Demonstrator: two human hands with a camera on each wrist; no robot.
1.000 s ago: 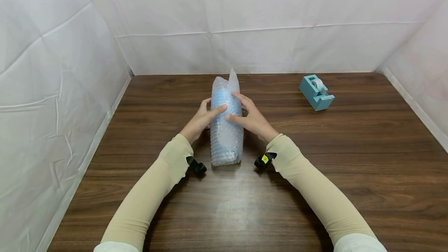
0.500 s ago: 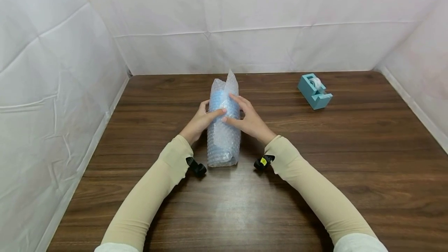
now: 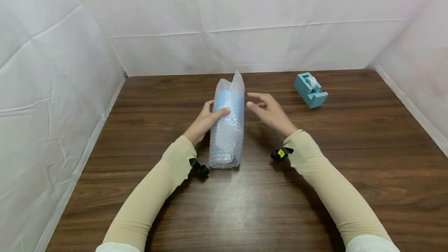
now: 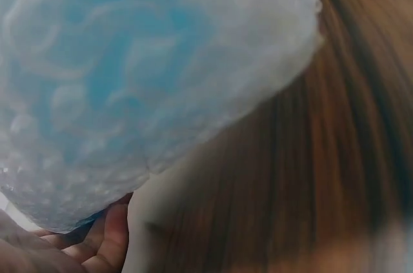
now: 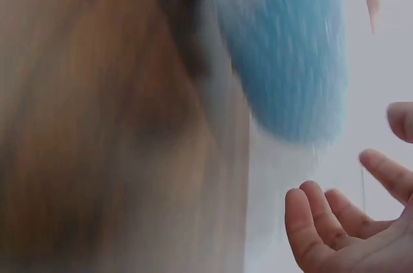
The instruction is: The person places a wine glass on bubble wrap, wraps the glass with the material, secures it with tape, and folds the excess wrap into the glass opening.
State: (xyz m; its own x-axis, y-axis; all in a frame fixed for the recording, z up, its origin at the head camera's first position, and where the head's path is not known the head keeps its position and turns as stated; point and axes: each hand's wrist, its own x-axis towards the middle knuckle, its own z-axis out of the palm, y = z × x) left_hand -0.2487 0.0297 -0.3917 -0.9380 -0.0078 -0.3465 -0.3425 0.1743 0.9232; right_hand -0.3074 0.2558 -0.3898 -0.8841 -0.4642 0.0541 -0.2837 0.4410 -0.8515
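A roll of bubble wrap [image 3: 227, 135] with something blue inside stands out in the middle of the head view, one loose corner sticking up at its far end. My left hand [image 3: 207, 120] grips it from the left, thumb across the top and fingers underneath, mostly hidden. In the left wrist view the bubble wrap [image 4: 129, 73] lies over the curled fingers. My right hand [image 3: 271, 112] is off to the right of the roll, apart from it, with nothing in it. The right wrist view shows its fingers [image 5: 322, 221] spread loosely near the blue wrapped end [image 5: 297, 60].
A light blue tape dispenser [image 3: 310, 90] with a roll of clear tape stands at the back right of the brown wooden table [image 3: 231, 213]. White sheets [image 3: 168, 49] hang behind and along both sides. Each wrist carries a small black camera [image 3: 199, 169].
My right hand has let go of the bubble wrap roll and moved right, away from it. The left hand keeps its grip, and the roll has shifted slightly to the right.
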